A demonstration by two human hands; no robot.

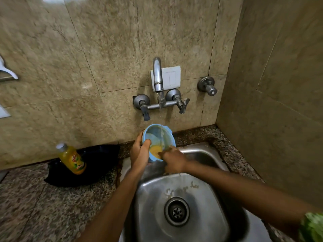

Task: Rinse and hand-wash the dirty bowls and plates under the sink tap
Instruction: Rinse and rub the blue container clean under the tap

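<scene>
Over the steel sink (206, 154), a blue bowl (158, 137) is tilting under water running from the wall tap (158, 75). The left hand (139, 152) is gripping its rim, thumb inside; the right hand (173, 159) is reaching in, its fingers hidden. 1 yellow bottle (72, 158) is standing on a black bag (97, 165) on the counter (43, 206), left of the sink.

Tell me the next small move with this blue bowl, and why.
Probably tip the bowl further toward the sink to pour out the yellow water. The left hand grips its rim, the right hand reaches inside, and the tap stream falls into it, so the loosened residue is pooling at the bottom.
</scene>
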